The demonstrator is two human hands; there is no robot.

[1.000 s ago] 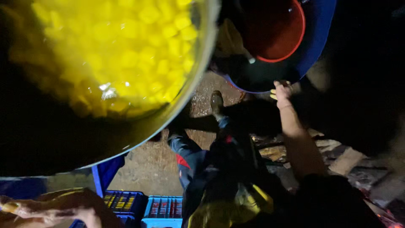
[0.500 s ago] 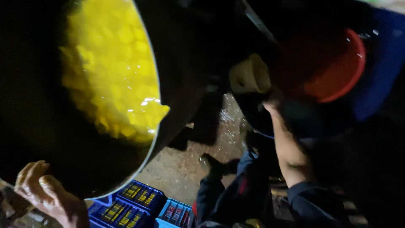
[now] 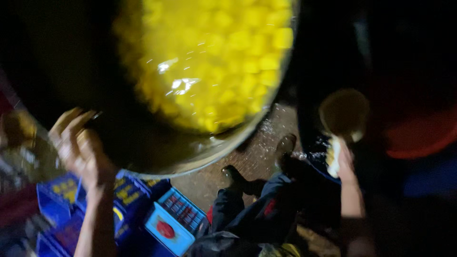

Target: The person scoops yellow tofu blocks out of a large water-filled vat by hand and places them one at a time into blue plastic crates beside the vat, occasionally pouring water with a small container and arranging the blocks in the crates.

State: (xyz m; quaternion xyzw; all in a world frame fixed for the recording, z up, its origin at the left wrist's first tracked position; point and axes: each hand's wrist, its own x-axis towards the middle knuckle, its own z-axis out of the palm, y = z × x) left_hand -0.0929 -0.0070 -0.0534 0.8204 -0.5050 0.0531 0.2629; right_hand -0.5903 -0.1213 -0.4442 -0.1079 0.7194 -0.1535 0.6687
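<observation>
The person is wearing dark trousers (image 3: 247, 214) carrying a small red patch, showing at six o'clock, and dark boots (image 3: 285, 145) just above them. Both forearms are showing bare, left hand (image 3: 81, 147) at eight o'clock, right hand (image 3: 343, 162) at four.

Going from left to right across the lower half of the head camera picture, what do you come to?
Left hand at the rim of the big pan → blue crates → dark boots on the wet ground → right hand holding a pale round scoop → red and blue tubs.
</observation>
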